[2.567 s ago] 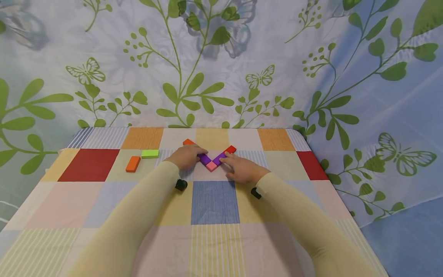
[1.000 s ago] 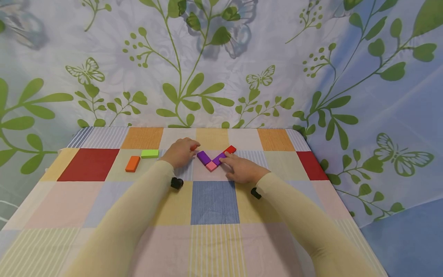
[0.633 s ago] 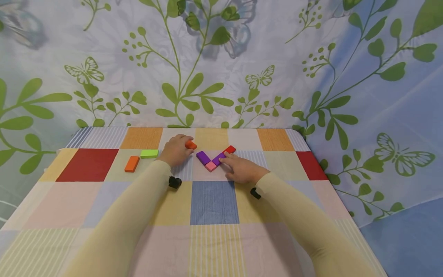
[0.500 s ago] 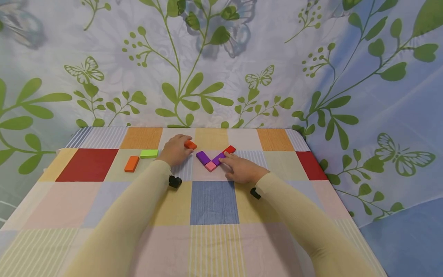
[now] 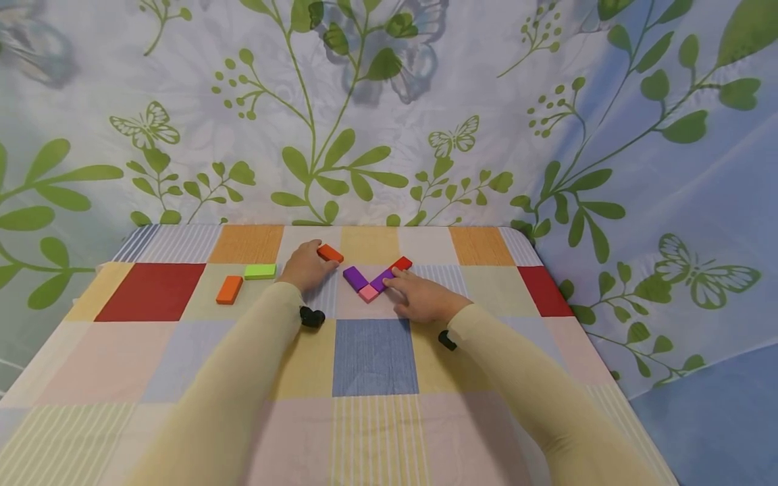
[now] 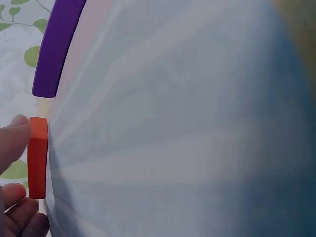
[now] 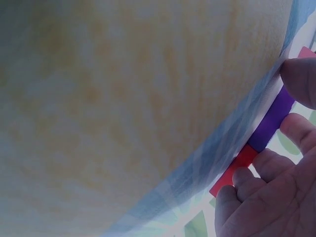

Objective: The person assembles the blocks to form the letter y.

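My left hand pinches an orange block between thumb and fingers, close over the cloth, up and left of a V of blocks. In the left wrist view, the thumb lies at one end of the orange block and the fingers near its other end. The V has a pink block at its corner, a purple block on the left arm, then another purple block and a red block on the right. My right hand rests its fingertips along the right arm, partly covering it.
Farther left lie a second orange block and a lime green block. A patchwork cloth covers the table. Behind it hangs a leaf-printed curtain, which continues down the right side.
The left hand has drawn the orange block off the V's left arm, up and left, turning it in the fingers and baring the purple block. The right hand stays in place.
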The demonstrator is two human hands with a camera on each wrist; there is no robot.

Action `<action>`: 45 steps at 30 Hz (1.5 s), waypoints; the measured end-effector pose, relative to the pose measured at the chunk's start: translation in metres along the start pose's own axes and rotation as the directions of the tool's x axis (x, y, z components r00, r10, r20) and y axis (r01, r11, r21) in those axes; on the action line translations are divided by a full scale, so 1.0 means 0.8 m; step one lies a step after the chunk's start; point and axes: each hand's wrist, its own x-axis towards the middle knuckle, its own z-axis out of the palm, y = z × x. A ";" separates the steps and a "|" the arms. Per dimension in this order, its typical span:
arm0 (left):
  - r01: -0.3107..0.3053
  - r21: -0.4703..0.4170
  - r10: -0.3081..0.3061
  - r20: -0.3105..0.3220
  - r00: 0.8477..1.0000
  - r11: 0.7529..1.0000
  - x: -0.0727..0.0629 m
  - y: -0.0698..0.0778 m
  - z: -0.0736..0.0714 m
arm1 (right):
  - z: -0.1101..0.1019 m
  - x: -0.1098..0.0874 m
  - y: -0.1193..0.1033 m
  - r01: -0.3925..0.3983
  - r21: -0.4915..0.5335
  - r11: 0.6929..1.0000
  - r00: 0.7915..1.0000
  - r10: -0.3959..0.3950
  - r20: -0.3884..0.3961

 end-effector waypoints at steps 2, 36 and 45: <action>0.019 -0.011 -0.019 -0.001 1.000 1.000 -0.001 0.000 0.001 | 0.000 0.000 -0.001 0.002 0.001 1.000 1.000 -0.002 -0.001; -0.040 -0.039 0.041 0.021 0.999 0.998 0.006 -0.016 -0.002 | 0.003 0.000 0.001 -0.014 -0.029 0.999 1.000 0.014 0.000; -0.051 -0.099 0.057 0.060 0.997 0.994 -0.009 -0.011 -0.014 | 0.003 0.001 0.000 -0.021 -0.021 1.000 1.000 0.021 0.002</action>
